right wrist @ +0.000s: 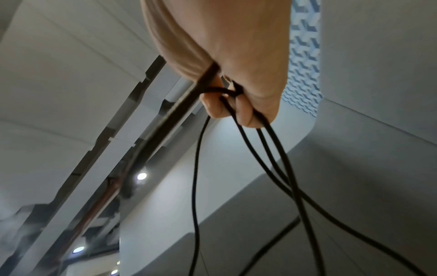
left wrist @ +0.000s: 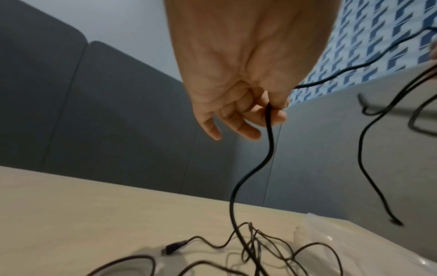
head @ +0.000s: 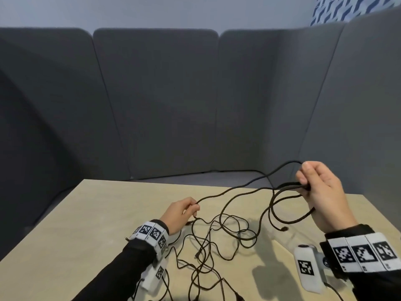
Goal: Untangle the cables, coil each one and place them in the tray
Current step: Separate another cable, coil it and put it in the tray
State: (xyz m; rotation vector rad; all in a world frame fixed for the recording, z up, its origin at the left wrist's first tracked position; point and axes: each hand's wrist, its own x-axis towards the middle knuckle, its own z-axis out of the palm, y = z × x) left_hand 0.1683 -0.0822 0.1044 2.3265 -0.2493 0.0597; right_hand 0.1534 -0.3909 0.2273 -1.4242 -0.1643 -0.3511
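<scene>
A tangle of thin black cables (head: pixel 219 235) lies on the beige table (head: pixel 76 224). My right hand (head: pixel 319 187), raised above the table's right side, grips several loops of a thick black cable (head: pixel 280 205); the loops hang below the fist (right wrist: pixel 236 104) in the right wrist view. From there the cable runs left to my left hand (head: pixel 184 210), low over the table, which pinches it (left wrist: pixel 269 119) between thumb and fingers. A plug (left wrist: pixel 172 248) lies on the table below. A clear tray (head: pixel 282 237) sits under the right hand, faint and partly hidden.
Grey padded panels (head: pixel 156 101) wall in the table at the back and sides. More cable loops (head: pixel 206 279) reach the near edge between my forearms. The table's left half is bare wood.
</scene>
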